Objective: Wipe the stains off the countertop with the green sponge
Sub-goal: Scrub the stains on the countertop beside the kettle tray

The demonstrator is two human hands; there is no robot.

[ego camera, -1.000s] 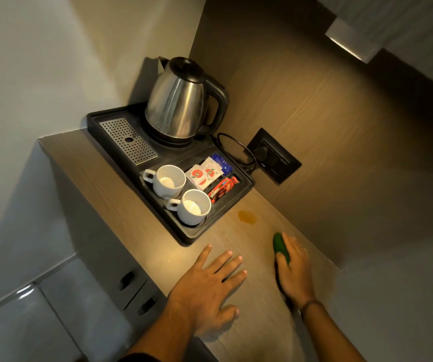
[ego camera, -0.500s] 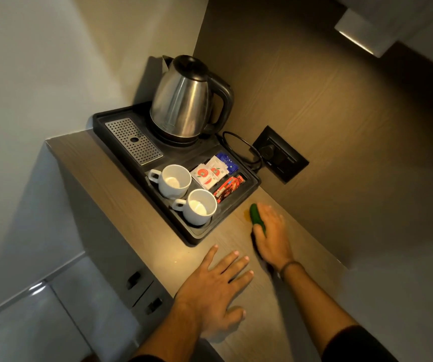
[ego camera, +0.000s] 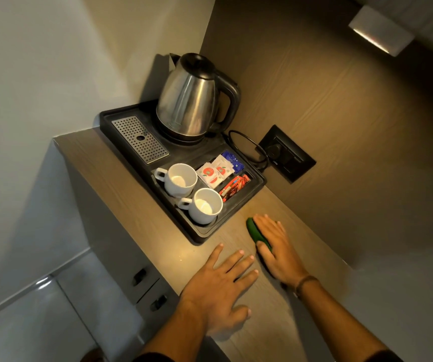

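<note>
The green sponge lies flat on the light wooden countertop, just right of the black tray's near corner. My right hand presses down on it, fingers over its top and thumb along its near side. Only the sponge's left edge shows beside the hand. My left hand rests palm down on the counter with fingers spread, a little nearer to me and to the left of the sponge. No stain is visible; the spot beside the tray is covered by the sponge and hand.
A black tray holds a steel kettle, two white cups, sachets and a drip grille. A cord runs to a wall socket. Drawers sit under the counter's left edge.
My right hand slid the sponge forward over the brown stain near the tray, then drew it back slightly toward me. The stain seen a second ago no longer shows. My left hand stayed put.
</note>
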